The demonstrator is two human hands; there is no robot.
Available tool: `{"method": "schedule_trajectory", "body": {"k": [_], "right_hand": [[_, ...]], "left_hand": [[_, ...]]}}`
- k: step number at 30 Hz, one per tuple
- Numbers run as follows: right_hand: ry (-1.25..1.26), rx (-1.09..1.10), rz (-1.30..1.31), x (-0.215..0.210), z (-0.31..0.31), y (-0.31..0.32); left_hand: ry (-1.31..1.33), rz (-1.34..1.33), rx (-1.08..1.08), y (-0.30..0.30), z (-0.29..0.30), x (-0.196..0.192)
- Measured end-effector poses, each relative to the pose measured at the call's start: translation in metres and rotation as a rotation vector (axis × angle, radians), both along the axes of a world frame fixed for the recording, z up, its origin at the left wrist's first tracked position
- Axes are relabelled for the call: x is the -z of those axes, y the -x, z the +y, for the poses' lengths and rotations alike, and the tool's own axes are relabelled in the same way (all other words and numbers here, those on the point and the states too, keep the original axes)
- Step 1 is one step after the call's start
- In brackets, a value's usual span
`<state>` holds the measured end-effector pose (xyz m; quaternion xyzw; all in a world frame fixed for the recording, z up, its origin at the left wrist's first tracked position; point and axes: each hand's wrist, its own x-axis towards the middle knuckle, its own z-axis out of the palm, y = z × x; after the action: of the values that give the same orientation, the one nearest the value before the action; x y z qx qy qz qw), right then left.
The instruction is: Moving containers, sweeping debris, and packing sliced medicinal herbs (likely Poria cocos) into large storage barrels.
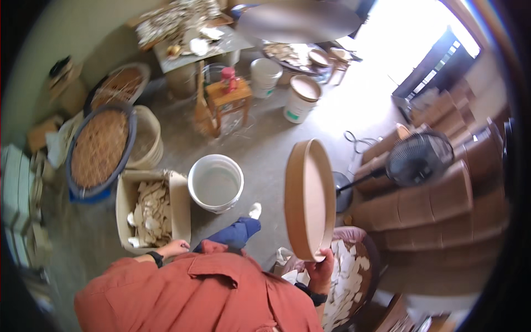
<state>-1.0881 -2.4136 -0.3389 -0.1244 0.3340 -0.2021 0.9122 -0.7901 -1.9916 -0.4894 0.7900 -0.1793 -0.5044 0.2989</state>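
My right hand (321, 266) is closed on the lower rim of a round wooden sieve (297, 199), held upright on its edge. Its light tan hoop faces left, and the pale inner face shows on the right. My left hand (176, 248) is low beside the front right corner of a cream rectangular bin (181, 207), its fingers loosely bent and apart with nothing visible in them. Inside that bin lie many off-white, flat pieces (152, 213). Under my right forearm, a round tray (365, 276) carries more white flakes.
A white bucket (215, 207) stands ahead of me, beside the bin. A black fan (417, 159) and stacked brown cartons (420, 210) line the right. At left, a round woven tray (99, 149) leans on a tub (150, 138). A wooden stool (229, 95) stands farther back.
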Motion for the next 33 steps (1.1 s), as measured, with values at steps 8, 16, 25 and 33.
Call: {"method": "schedule_trajectory", "body": {"k": [8,16,25,33], "right_hand": [[-0.009,-0.215,-0.237,-0.011,-0.217,-0.185],[0.060,-0.396,-0.364,-0.017,-0.383,-0.358],[-0.140,-0.827,-0.259,0.004,-0.486,-0.629],[-0.445,-1.314,-0.384,-0.059,-0.449,-0.836]], "left_hand": [[-0.087,0.014,-0.394,-0.042,-0.135,0.043],[-0.084,0.302,-0.488,-0.140,-0.287,-0.087],[0.641,0.129,-0.356,-0.306,-0.454,-0.408],[1.129,-0.452,-0.641,-0.438,-0.523,-0.513]]}}
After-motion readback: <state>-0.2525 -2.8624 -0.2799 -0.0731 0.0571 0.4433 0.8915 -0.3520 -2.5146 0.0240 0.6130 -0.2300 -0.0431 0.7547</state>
